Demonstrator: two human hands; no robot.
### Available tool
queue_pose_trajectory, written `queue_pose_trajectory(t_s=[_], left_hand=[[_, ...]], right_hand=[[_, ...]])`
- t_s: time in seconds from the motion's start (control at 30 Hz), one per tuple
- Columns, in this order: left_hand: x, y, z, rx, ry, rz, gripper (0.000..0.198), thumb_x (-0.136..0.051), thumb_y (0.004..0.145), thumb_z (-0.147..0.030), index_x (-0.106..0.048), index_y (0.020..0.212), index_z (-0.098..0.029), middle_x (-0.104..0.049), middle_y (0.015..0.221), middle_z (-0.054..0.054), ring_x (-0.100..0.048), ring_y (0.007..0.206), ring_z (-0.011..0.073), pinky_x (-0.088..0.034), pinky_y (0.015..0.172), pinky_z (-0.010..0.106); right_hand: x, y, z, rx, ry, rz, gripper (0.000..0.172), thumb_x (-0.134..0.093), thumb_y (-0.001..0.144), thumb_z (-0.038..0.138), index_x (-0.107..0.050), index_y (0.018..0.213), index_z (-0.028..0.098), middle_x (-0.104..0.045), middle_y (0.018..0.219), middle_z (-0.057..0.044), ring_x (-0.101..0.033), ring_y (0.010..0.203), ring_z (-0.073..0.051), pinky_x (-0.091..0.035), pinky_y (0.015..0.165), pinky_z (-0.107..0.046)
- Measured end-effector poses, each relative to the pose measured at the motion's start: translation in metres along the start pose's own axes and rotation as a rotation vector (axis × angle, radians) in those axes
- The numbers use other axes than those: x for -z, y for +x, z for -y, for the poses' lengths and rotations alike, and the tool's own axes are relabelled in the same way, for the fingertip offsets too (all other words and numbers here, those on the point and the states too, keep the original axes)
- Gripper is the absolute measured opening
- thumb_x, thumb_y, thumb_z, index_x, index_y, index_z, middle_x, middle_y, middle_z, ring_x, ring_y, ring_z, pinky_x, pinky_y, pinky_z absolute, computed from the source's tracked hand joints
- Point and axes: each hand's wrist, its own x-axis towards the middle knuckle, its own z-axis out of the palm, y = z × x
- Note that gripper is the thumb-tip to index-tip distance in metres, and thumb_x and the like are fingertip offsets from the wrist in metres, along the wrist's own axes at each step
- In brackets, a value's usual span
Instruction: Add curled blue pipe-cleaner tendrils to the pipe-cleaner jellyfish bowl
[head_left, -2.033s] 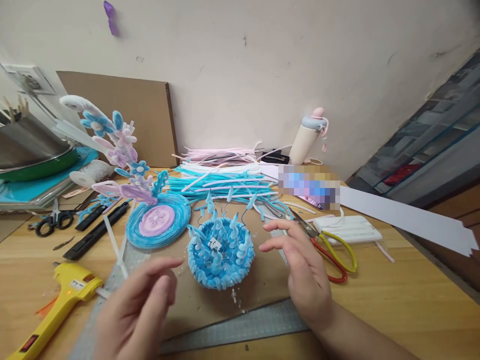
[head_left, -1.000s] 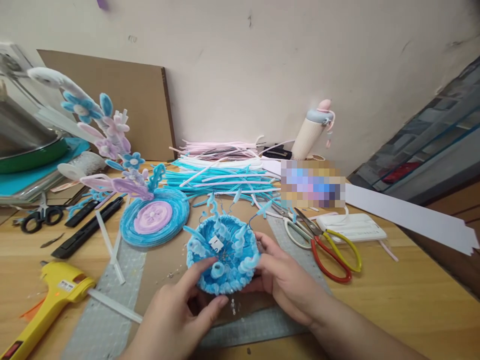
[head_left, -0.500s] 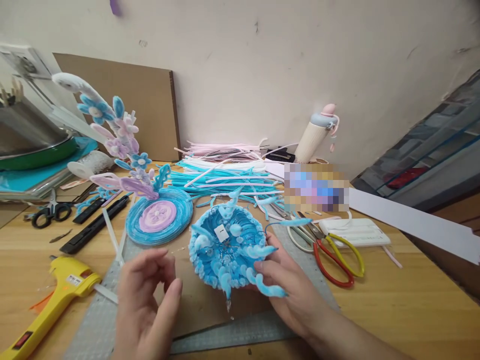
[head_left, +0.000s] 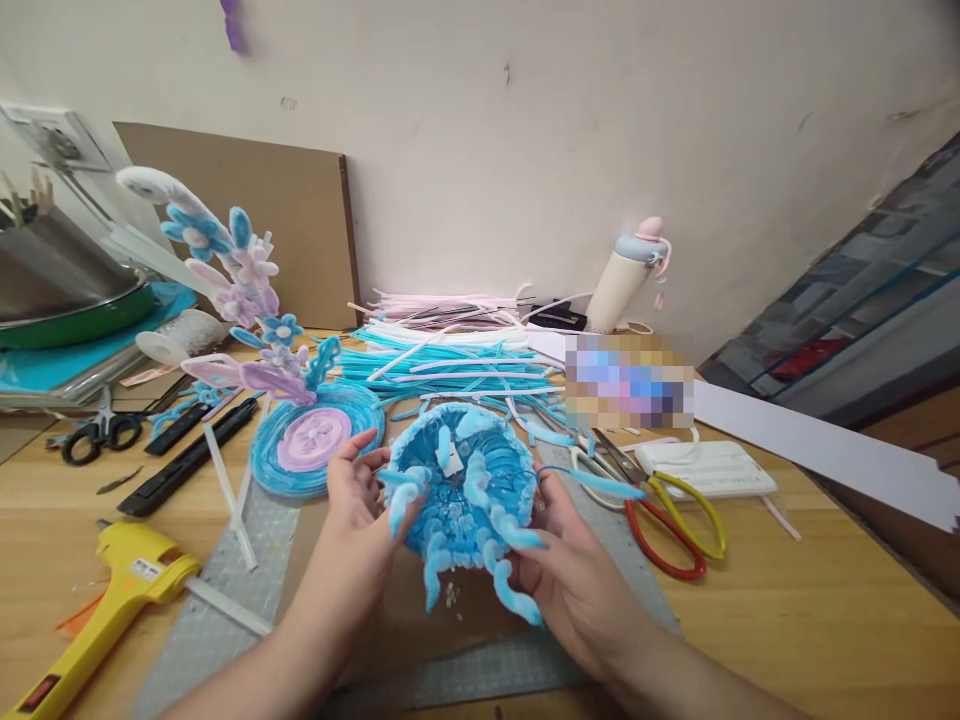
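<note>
A blue pipe-cleaner jellyfish [head_left: 487,535] is held above the brown cardboard, its hollow underside turned up toward me. Curled light-blue tentacles hang over its fluffy rim, with clear beads dangling at the front. Inside sits a small white square piece [head_left: 451,460]. My left hand [head_left: 367,500] grips the left rim, thumb in front and fingers behind. On the opposite side my right hand [head_left: 577,560] clasps the rim, its fingers partly hidden beneath. A thin blue strand with a fuzzy end [head_left: 611,486] sticks out to the right above my right hand.
A yellow glue gun [head_left: 139,580] lies front left, near black scissors [head_left: 105,430]. The blue round base [head_left: 270,470] carries a flowered stem. Pipe cleaners [head_left: 457,365] are piled at the back. Red-and-yellow-handled scissors [head_left: 667,540] and a white power strip [head_left: 709,468] lie right.
My left hand has moved right and taken hold of the jellyfish's left rim. The jellyfish has turned and tilted slightly, its tentacles now hanging toward the front.
</note>
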Motion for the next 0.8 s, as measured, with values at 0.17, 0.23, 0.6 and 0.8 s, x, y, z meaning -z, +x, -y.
queue_pose_trajectory(t_s=[0.17, 0.23, 0.6, 0.8], left_hand=[[0.007, -0.001, 0.015, 0.055, 0.0, 0.121, 0.089, -0.082, 0.058, -0.043, -0.034, 0.13, -0.023, -0.059, 0.122, 0.011, -0.062, 0.107, 0.0318, -0.05, 0.087, 0.045], [0.009, -0.004, 0.016, 0.08, -0.01, 0.16, 0.084, -0.081, 0.062, -0.04, -0.034, 0.13, -0.024, -0.058, 0.127, 0.012, -0.06, 0.112, 0.0324, -0.05, 0.09, 0.045], [0.015, -0.008, 0.02, 0.189, -0.108, 0.24, 0.08, -0.079, 0.067, -0.033, -0.03, 0.13, -0.022, -0.054, 0.132, 0.015, -0.058, 0.114, 0.035, -0.046, 0.093, 0.05], [0.015, -0.004, 0.019, 0.221, -0.108, 0.207, 0.075, -0.078, 0.069, -0.033, -0.033, 0.129, -0.024, -0.058, 0.129, 0.013, -0.058, 0.115, 0.0337, -0.047, 0.091, 0.046]], right_hand=[[-0.002, -0.001, -0.004, -0.078, -0.001, -0.003, 0.044, -0.075, 0.073, 0.02, -0.055, 0.111, 0.027, -0.063, 0.111, -0.001, -0.058, 0.066, -0.009, -0.047, 0.053, -0.02], [-0.001, -0.002, -0.005, -0.103, 0.004, -0.005, 0.041, -0.074, 0.075, 0.02, -0.055, 0.11, 0.028, -0.062, 0.112, -0.002, -0.061, 0.074, -0.013, -0.051, 0.059, -0.024], [0.003, 0.001, -0.006, -0.156, -0.077, -0.015, 0.053, -0.074, 0.075, 0.024, -0.048, 0.122, 0.027, -0.062, 0.119, -0.007, -0.066, 0.093, -0.024, -0.056, 0.07, -0.037], [0.011, 0.006, 0.0, -0.126, -0.337, -0.021, 0.052, -0.07, 0.079, 0.037, -0.047, 0.124, 0.03, -0.057, 0.123, -0.007, -0.062, 0.095, -0.024, -0.057, 0.06, -0.033]])
